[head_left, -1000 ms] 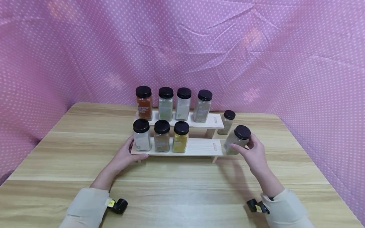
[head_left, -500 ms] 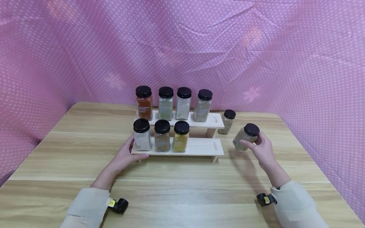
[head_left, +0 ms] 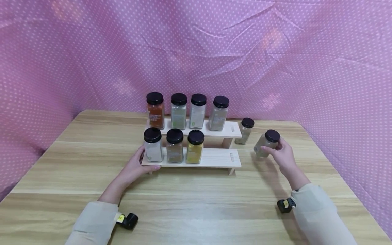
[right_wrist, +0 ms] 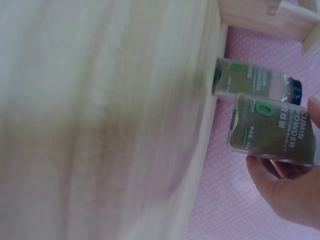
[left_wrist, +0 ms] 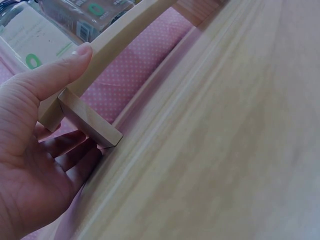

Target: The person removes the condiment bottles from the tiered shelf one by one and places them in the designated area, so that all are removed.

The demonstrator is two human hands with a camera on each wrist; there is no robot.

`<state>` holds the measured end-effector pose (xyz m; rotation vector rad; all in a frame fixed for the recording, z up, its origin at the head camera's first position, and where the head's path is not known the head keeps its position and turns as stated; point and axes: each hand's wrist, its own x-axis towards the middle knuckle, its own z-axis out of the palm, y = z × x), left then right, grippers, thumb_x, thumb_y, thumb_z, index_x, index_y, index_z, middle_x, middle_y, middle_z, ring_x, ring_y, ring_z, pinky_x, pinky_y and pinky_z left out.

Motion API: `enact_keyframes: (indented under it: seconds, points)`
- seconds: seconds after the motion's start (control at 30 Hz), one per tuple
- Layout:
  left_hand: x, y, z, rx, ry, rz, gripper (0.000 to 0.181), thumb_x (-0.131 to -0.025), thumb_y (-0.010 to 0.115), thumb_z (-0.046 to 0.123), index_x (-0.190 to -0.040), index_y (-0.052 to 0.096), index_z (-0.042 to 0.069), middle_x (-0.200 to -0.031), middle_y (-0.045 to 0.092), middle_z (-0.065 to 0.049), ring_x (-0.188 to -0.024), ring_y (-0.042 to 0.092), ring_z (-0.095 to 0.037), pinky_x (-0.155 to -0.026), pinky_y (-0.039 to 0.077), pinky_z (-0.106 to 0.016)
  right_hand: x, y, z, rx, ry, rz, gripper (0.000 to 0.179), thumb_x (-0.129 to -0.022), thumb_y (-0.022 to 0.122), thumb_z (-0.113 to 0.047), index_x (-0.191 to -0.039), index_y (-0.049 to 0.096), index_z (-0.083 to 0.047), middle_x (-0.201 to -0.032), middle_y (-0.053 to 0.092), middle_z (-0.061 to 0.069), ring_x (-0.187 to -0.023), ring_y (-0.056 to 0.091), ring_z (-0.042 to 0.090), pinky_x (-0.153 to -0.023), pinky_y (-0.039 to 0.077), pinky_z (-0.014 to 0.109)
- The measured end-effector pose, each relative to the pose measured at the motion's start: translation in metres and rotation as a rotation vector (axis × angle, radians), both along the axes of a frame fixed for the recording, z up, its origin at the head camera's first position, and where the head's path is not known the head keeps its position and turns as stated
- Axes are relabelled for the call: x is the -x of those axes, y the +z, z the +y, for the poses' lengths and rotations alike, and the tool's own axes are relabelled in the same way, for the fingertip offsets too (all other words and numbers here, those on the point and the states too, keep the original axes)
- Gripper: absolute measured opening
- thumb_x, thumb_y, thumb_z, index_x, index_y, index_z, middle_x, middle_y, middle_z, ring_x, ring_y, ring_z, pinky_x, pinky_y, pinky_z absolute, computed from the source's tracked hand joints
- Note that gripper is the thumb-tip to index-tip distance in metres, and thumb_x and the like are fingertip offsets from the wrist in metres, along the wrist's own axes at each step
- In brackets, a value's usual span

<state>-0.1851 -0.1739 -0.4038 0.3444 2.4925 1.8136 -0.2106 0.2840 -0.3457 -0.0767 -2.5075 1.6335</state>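
My right hand (head_left: 285,157) grips a spice jar (head_left: 262,145) with a black lid, slightly tilted and lifted off the table to the right of the rack. In the right wrist view its label reads cumin powder (right_wrist: 275,130). My left hand (head_left: 132,170) holds the left end of the two-step wooden spice rack (head_left: 217,156). The left wrist view shows the thumb on the front edge of the lower step (left_wrist: 115,42) and the fingers behind its leg (left_wrist: 92,120). Three jars, white (head_left: 153,149), brown (head_left: 175,151) and yellow (head_left: 194,151), stand on the lower step.
Several jars, among them a red sweet pepper jar (head_left: 156,115), line the upper step (head_left: 229,129). Another brownish jar (head_left: 244,132) stands on the table (head_left: 190,204) beside the rack's right end. A pink dotted cloth (head_left: 196,51) hangs behind the table.
My right hand has carried the cumin jar rightward, away from the lower step's right end, and slightly farther back. The left hand and the rack stay in place.
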Motion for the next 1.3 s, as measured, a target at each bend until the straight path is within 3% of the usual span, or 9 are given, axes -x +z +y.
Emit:
enact_keyframes:
  seconds: [0.53,1.3]
  points:
    - [-0.001,0.001,0.001,0.043,0.028,-0.038,0.095,-0.066,0.074,0.029,-0.138,0.014,0.012,-0.137,0.022,-0.015,-0.124,0.018,-0.029,-0.098,0.017,-0.046,0.029,-0.007,0.009,0.005,-0.016,-0.001,0.061,-0.078,0.063,-0.011,-0.128,0.032,0.004,-0.125,0.038,0.025,-0.115,0.034,0.035,-0.095,0.026,0.042]
    - [-0.001,0.001,0.0,0.013,0.012,-0.005,0.093,-0.067,0.075,0.024,-0.138,0.015,0.012,-0.135,0.026,-0.014,-0.122,0.022,-0.028,-0.098,0.018,-0.044,0.061,-0.011,0.016,0.017,-0.019,-0.061,0.063,-0.081,0.06,-0.012,-0.131,0.026,0.004,-0.13,0.031,0.023,-0.119,0.028,0.033,-0.098,0.021,0.04]
